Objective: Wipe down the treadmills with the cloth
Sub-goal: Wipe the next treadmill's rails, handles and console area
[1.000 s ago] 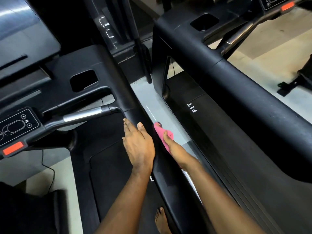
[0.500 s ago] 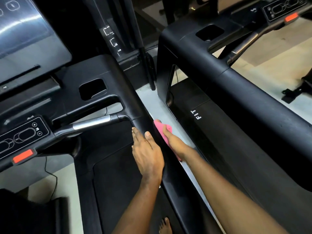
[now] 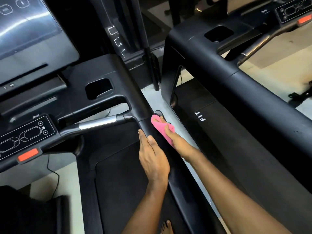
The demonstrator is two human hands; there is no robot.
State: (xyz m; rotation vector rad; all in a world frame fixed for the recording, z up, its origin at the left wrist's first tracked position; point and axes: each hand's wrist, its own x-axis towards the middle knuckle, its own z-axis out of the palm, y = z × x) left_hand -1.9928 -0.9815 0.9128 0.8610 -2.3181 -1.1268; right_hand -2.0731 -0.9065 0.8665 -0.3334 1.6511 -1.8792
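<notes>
Wiping the near treadmill's side rail (image 3: 133, 88): the left hand (image 3: 152, 159) rests flat on the rail, fingers straight and holding nothing. Just right of it, the pink cloth (image 3: 161, 130) is pressed to the rail's outer face, grasped by the right hand (image 3: 179, 143). The task seems early, since the neighbouring treadmill (image 3: 253, 92) looks untouched.

Single head cam, wide-angle, facing forward and down.
Close above the near treadmill (image 3: 121, 191), its side rail (image 3: 133, 98) running diagonally mid-frame; screen (image 3: 25, 31) top left, second treadmill (image 3: 236, 92) right, bare foot (image 3: 166, 227) at bottom edge.
</notes>
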